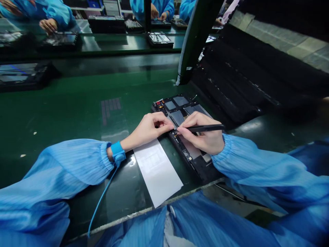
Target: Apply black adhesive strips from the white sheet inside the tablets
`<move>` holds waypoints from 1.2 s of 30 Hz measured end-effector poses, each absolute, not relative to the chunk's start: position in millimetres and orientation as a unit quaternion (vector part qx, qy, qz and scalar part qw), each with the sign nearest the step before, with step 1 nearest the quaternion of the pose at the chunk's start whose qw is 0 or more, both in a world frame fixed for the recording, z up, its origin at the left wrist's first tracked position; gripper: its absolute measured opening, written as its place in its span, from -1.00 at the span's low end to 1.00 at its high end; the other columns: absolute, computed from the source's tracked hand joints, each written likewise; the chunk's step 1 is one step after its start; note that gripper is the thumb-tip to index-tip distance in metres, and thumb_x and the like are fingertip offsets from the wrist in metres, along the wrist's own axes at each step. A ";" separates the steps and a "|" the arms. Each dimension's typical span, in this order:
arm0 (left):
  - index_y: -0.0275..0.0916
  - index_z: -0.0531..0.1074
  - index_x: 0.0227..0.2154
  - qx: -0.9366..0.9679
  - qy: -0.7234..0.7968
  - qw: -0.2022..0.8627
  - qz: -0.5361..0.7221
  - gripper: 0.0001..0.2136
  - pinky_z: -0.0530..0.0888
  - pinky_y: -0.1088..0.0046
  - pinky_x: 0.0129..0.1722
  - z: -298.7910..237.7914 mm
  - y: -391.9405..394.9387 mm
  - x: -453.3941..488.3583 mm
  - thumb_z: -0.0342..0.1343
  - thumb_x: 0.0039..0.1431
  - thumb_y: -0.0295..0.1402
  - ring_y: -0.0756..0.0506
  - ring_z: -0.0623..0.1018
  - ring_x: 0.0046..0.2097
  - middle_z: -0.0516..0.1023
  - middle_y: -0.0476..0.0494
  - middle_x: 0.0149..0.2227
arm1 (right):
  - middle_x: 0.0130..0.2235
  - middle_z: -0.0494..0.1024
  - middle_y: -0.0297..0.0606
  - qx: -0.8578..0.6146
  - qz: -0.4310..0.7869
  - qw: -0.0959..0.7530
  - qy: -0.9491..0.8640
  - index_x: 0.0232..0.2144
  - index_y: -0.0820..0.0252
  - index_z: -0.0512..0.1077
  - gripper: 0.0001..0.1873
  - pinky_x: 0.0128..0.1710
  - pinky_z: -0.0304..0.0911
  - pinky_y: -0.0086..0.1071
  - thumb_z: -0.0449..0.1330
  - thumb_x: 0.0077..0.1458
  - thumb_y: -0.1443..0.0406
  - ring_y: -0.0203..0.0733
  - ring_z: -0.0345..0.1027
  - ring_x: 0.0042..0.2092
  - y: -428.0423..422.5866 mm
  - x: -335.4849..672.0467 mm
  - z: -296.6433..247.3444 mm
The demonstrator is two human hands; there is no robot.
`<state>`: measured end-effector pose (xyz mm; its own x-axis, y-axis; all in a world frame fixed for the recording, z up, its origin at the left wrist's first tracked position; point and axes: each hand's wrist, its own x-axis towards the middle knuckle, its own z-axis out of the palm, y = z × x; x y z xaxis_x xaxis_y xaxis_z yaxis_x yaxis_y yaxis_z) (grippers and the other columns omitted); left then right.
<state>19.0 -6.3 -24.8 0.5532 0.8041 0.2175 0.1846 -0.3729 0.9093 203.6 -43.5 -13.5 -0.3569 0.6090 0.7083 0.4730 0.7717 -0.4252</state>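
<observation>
An opened electronic device [181, 101], its flat grey parts and small circuit pieces exposed, lies in a black frame on the green bench. My right hand [203, 132] grips a slim black stick-shaped tool [207, 128] like a pen, its tip hidden by the fingers over the device's left side. Close beside that tip, my left hand [151, 128] pinches thumb and index finger together at the device's left edge. Whatever lies between those fingertips is too small to make out. A blue wrist strap [118, 151] with a cord circles my left wrist.
A white paper sheet [158, 171] lies left of the device, near the bench edge. Dark stacked trays [231, 79] and a slanted post [191, 44] stand at the right. Another device [23, 75] sits far left. Co-workers' hands [48, 25] work across the bench.
</observation>
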 end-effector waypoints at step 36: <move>-0.30 0.51 -0.43 0.804 0.299 0.403 0.318 -0.90 0.37 0.56 -0.43 -20.6 -11.1 12.2 0.16 0.04 -0.37 0.03 0.44 -0.39 0.44 -0.09 -0.42 | -0.49 0.42 -0.26 -0.302 0.083 0.444 -0.839 -0.49 0.22 0.30 -0.90 -0.47 0.25 -0.40 0.18 0.00 0.37 -0.29 0.29 -0.45 -46.3 205.8 -12.4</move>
